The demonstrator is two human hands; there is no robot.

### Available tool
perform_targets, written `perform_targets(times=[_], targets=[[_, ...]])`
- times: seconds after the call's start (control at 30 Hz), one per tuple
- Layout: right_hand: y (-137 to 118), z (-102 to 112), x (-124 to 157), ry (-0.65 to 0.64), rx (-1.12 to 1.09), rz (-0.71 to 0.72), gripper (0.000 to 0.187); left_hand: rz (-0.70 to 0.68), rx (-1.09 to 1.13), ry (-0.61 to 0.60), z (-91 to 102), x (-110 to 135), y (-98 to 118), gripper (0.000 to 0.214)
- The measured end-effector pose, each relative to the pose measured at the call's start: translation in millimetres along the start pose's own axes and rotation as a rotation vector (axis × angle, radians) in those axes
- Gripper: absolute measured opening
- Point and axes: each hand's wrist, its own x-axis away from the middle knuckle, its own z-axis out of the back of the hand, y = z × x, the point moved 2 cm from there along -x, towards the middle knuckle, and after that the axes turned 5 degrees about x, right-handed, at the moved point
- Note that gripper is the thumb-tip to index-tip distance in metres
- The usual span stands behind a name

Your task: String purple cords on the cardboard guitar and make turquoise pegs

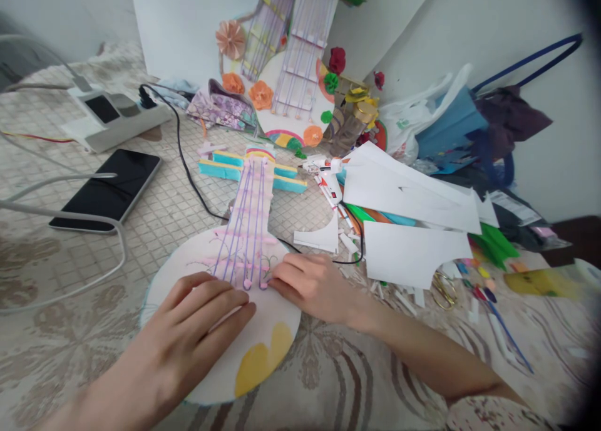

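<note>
A handmade cardboard ukulele (268, 312) lies in front of me, its round white body painted with a yellow patch. Several purple strings (253, 230) run down its neck to pink dots on the body. Across the body's left side rests my left hand (183, 331), fingers stretched out flat, its fingertips by the lower string ends and covering some of them. My right hand (312, 287) is at the right edge of the body, fingers curled together beside the rightmost string end. Whatever its fingertips pinch, if anything, is hidden. Blue and yellow foam strips (288, 183) cross the ukulele's head.
A hot glue gun (331, 183) lies beyond the neck, its black cord looping near my right hand. White cardboard offcuts (413, 246), scissors (444, 290) and scraps cover the right side. At left are a phone (110, 190) and power strip (117, 127). Finished paper instruments (300, 74) stand behind.
</note>
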Motion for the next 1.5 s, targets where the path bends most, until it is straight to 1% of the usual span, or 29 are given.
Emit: perform_targets(times=[0.07,0.13,0.3,0.5,0.57,0.6,0.63,0.73,1.13,1.33,1.5], targets=[[0,0,0,0.0,0.012,0.001,0.024,0.031,-0.005,0.009,2.8,-5,-3,0.029],[0,-1,0,0.001,0.026,0.009,0.025,0.029,-0.029,0.015,3.5,-9,-7,0.026],[0,-1,0,0.014,0.045,0.007,0.026,0.044,-0.08,0.007,0.8,-14,-14,0.023],[0,0,-1,0.027,0.058,0.017,0.027,-0.03,-0.085,-0.015,-1.8,-15,-14,0.024],[0,0,-1,0.034,0.057,0.02,0.027,0.021,-0.097,0.027,-1.9,-16,-15,0.022],[0,0,-1,0.035,0.057,0.021,0.027,0.019,-0.094,0.003,-3.0,-18,-14,0.024],[0,0,-1,0.033,0.057,0.02,0.027,0.059,-0.092,0.019,-3.3,-19,-15,0.024],[1,0,0,0.02,0.057,0.013,0.027,0.105,-0.076,0.039,-5.4,-24,-14,0.022],[0,-3,1,0.025,0.049,0.008,0.024,0.155,-0.023,0.027,-11.3,-26,-13,0.019],[1,-3,1,0.033,0.045,0.009,0.024,0.167,-0.017,0.053,-13.1,-27,-13,0.02],[1,-2,1,0.033,0.04,0.007,0.023,0.17,-0.008,0.042,-13.0,-29,-12,0.018]])
